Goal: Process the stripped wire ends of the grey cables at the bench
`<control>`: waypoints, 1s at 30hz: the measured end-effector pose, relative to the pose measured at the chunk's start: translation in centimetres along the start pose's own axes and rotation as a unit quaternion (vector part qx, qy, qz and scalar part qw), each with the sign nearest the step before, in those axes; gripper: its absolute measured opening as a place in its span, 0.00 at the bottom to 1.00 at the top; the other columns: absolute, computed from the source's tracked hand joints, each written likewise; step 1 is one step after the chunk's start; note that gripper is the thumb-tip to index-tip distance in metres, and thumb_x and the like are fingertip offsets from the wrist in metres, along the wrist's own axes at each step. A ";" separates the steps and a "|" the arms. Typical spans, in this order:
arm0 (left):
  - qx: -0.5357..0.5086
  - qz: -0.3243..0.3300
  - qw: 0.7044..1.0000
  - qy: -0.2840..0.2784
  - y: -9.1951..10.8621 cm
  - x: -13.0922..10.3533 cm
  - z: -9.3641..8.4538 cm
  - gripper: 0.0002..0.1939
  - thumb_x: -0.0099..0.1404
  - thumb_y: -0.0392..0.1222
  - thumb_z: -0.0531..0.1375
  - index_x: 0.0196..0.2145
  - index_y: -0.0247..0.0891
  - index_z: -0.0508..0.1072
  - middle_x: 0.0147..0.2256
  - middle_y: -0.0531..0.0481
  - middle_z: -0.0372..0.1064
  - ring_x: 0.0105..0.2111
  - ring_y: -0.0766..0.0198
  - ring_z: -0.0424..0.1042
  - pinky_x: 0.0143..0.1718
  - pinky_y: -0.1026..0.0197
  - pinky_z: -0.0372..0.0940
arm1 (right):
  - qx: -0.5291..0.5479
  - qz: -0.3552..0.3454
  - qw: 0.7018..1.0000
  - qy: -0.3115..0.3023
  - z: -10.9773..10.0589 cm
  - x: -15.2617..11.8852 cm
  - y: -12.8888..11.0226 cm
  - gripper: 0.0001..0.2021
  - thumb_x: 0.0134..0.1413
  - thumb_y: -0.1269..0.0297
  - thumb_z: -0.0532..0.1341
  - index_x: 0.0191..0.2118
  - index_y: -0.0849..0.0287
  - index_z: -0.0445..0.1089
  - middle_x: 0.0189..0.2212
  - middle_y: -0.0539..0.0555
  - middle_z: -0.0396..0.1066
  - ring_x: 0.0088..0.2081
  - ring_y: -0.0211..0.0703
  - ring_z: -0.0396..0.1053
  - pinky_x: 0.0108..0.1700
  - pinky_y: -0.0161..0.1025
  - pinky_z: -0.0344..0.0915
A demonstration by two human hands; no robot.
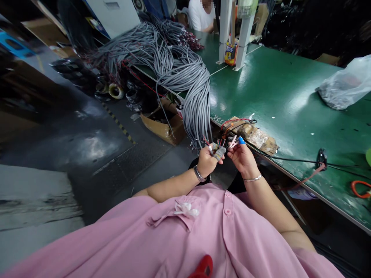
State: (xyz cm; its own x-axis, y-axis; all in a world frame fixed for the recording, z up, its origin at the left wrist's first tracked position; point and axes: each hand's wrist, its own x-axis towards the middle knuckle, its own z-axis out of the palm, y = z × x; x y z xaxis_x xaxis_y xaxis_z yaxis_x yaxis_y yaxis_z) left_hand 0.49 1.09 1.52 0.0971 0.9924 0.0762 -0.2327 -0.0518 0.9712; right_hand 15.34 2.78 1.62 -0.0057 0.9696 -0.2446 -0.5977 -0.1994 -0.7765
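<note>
My left hand (208,159), with grey finger covers on some fingers, is closed around a cable end. Thin coloured wires (220,143) fan out from it. My right hand (242,157) is close by on the right, with a blue cover (241,140) on a fingertip. It pinches a small pale pink piece (232,142) whose kind I cannot make out. The fingertips of both hands nearly meet at the bench edge. Just beyond my left hand, a thick bundle of grey cables (197,100) hangs over that edge.
A green workbench (278,85) carries a taped cardboard piece (257,135), a plastic bag (348,83), an orange-handled tool (359,189) and black cords. White posts (224,31) rise from it. An open carton (164,123) stands on the floor. A person (201,17) sits across the bench.
</note>
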 end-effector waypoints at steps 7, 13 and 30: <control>0.024 0.003 1.000 -0.013 -0.3 0.0 0.0 0.17 0.59 0.52 0.63 0.28 0.35 0.68 0.21 0.52 0.69 0.16 0.70 0.67 0.16 0.68 0.60 | -0.072 -0.110 0.990 0.052 0.1 0.0 0.7 0.21 0.51 0.42 0.61 0.28 0.59 0.72 0.25 0.49 0.71 0.24 0.32 0.64 0.25 0.29 0.64; 0.018 -0.005 1.000 -0.012 -0.5 0.2 0.2 0.17 0.58 0.53 0.64 0.29 0.35 0.68 0.21 0.53 0.69 0.15 0.71 0.67 0.16 0.68 0.60 | 0.022 -0.035 0.998 0.037 0.4 1.0 1.0 0.18 0.48 0.45 0.65 0.31 0.58 0.72 0.27 0.49 0.74 0.24 0.32 0.66 0.25 0.30 0.64; -0.024 -0.050 0.998 -0.018 -1.8 -0.8 -1.1 0.17 0.58 0.52 0.64 0.27 0.35 0.67 0.21 0.53 0.70 0.15 0.71 0.67 0.14 0.70 0.54 | 0.067 0.007 0.996 0.050 -1.1 0.0 1.5 0.20 0.52 0.40 0.57 0.32 0.55 0.68 0.26 0.48 0.71 0.25 0.34 0.67 0.25 0.32 0.64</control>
State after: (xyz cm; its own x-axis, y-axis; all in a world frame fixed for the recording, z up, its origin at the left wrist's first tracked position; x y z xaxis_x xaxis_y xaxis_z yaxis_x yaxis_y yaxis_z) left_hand -0.29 0.53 -0.51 0.1567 0.9876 -0.0127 -0.2651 0.0545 0.9627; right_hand 15.28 2.30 -0.20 0.0618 0.9465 -0.3168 -0.7003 -0.1851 -0.6894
